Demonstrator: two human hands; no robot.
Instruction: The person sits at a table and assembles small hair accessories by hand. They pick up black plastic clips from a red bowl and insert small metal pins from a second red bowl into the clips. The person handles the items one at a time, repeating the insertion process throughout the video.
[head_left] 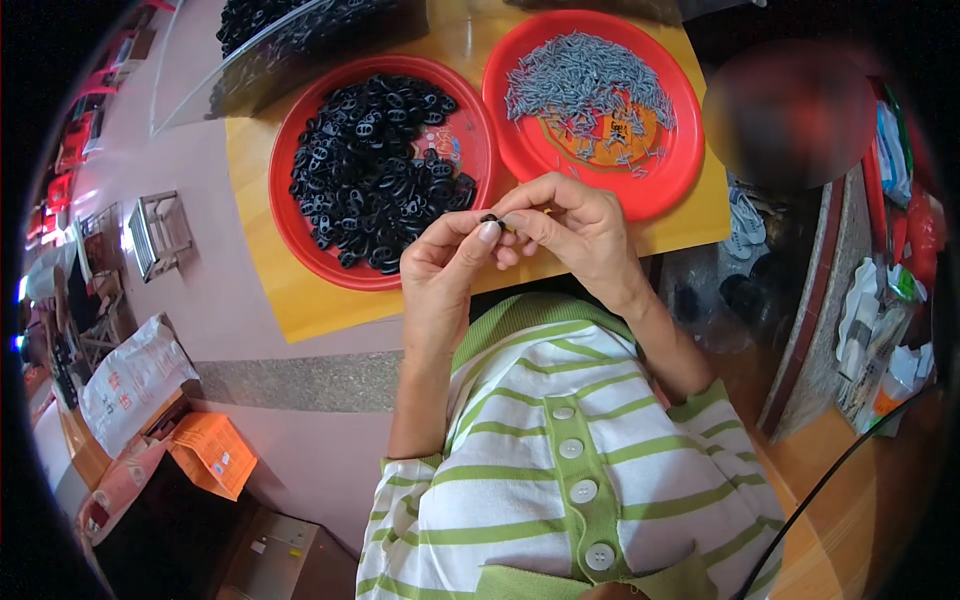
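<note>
A small black part [491,221] is pinched above the worktop [315,308] by the left grip [445,255] and right grip [580,235]; fitting seems under way, though whether anything is inserted cannot be told. Careful alignment is probably called for. Black parts [355,150] and grey screws [585,82] are heaped in red plates [680,182] just beyond, obstructing nothing.

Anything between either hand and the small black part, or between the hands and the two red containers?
Nothing visible. Left hand pinches the small black part; right hand is right at it. No object separates them from the red tray or red plate just beyond.
</note>
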